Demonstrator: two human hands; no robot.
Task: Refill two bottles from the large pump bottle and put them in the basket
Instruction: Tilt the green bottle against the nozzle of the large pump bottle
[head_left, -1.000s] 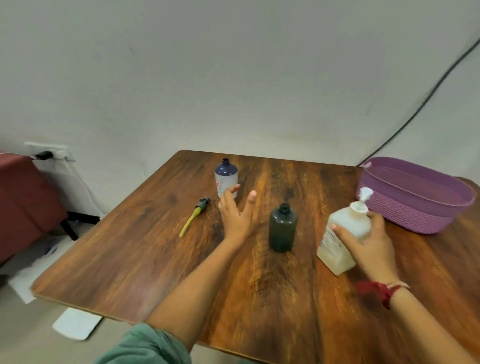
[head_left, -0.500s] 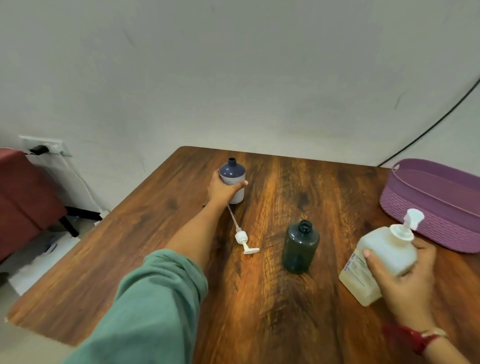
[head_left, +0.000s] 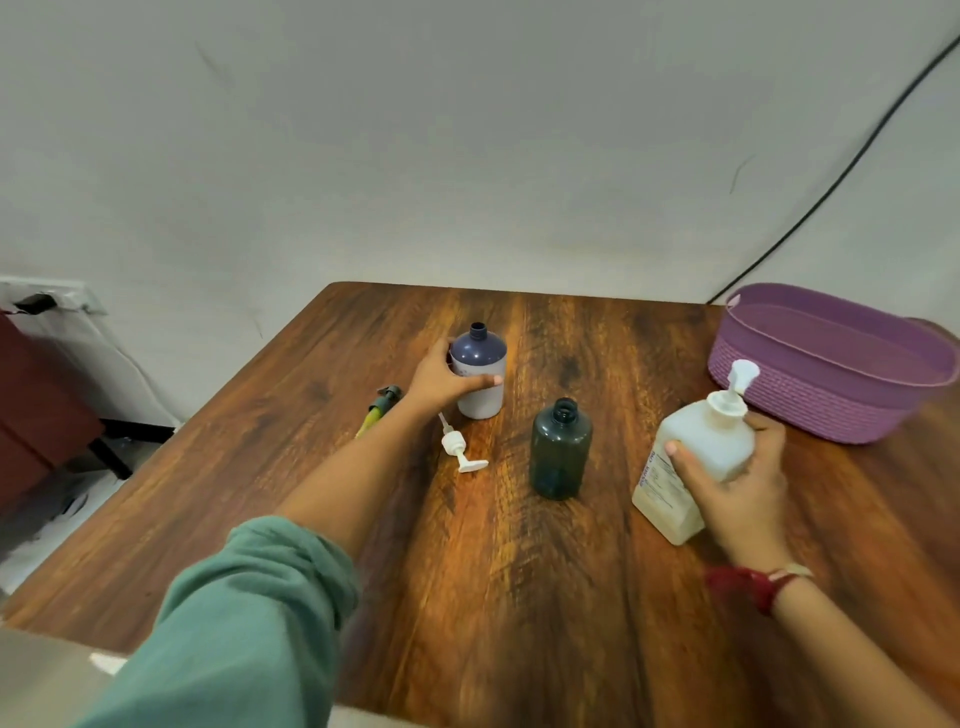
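Gripped by L hand (head_left: 441, 376), blue bottle (head_left: 480, 374) stands uncapped on table (head_left: 519, 571); large pump bottle (head_left: 696, 457), tilted, is held by R hand (head_left: 737, 483) near basket (head_left: 831, 410). Risk: soap could be spilt if nozzle is misaligned w/ narrow neck.

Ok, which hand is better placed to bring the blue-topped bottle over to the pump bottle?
Left. The left hand has its grip round the open blue-topped white plastic bottle; the right hand is busy holding the tilted large white pump bottle.
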